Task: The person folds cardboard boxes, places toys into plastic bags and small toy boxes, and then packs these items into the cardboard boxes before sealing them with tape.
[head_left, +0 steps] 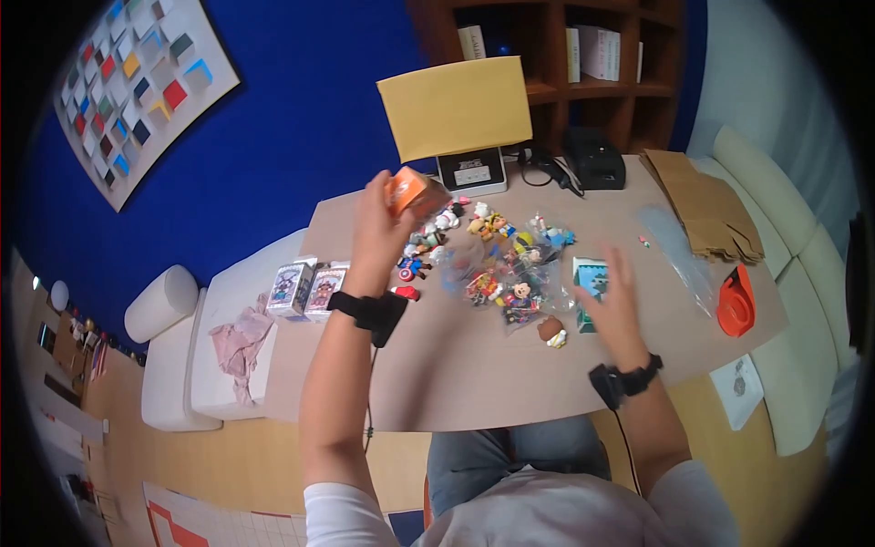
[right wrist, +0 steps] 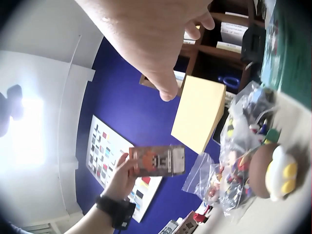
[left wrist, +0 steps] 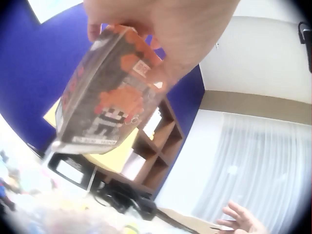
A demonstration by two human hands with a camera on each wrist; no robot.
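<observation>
The left hand [head_left: 381,219] is clamped on an orange-and-grey printed box [head_left: 410,189], raised above the tabletop [head_left: 383,392] on the side toward its far left corner; the right hand [head_left: 612,305] is well apart from it, fingers spread and gripping nothing, over the teal box [head_left: 592,281] in the right half of the surface, though whether it touches that box I cannot tell. The likeliest slip is from the left hand: it holds the carton by one end, so a loosened thumb could let the free end swing down and drop it among the loose figurines [head_left: 447,219] below. Squeezing too hard might dent the card walls. A low sweep toward the middle could snag the clear plastic bags [head_left: 510,273] and drag their contents along. On the right, a careless push of the wrist toward the near edge could roll the brown-and-white figurine [head_left: 552,332], whose rounded shape offers little grip. The two white boxes [head_left: 305,289] by the left edge would topple if the left forearm swung outward.
</observation>
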